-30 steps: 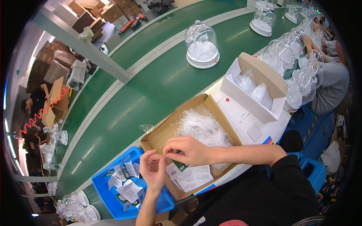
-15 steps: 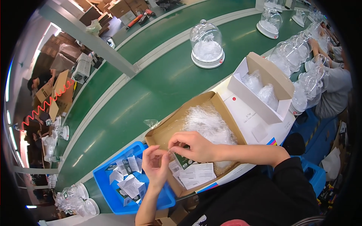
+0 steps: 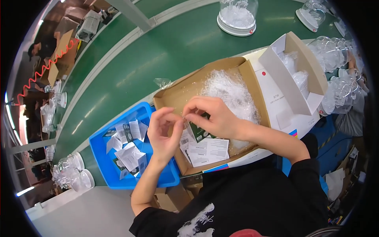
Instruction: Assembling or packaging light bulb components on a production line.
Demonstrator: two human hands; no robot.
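Note:
My left hand (image 3: pixel 162 132) and my right hand (image 3: pixel 213 116) meet at the fingertips over the near left part of a shallow cardboard tray (image 3: pixel 179 98). The left thumb and forefinger are pinched together; what lies between them is too thin to make out. A dark green card (image 3: pixel 200 133) with white print shows beneath my right fingers, which are closed and partly cover it. Below it in the tray lie white printed leaflets (image 3: pixel 208 152). Behind my right hand is a heaped bundle of fine, clear-white strands (image 3: pixel 231 93).
Left of the tray, a blue plastic bin (image 3: pixel 104 160) contains several folded leaflets (image 3: pixel 132 156). An open white box (image 3: pixel 282 81) with plastic-wrapped pieces stands at right. Glass-domed ornaments (image 3: pixel 237 17) sit on the green conveyor (image 3: pixel 134 85), and more crowd the right. Another person works at far right.
The view has shifted, so the tray, bin and domes sit higher in the picture. My hands keep their fingertip-to-fingertip pose, with the green card still under the right one.

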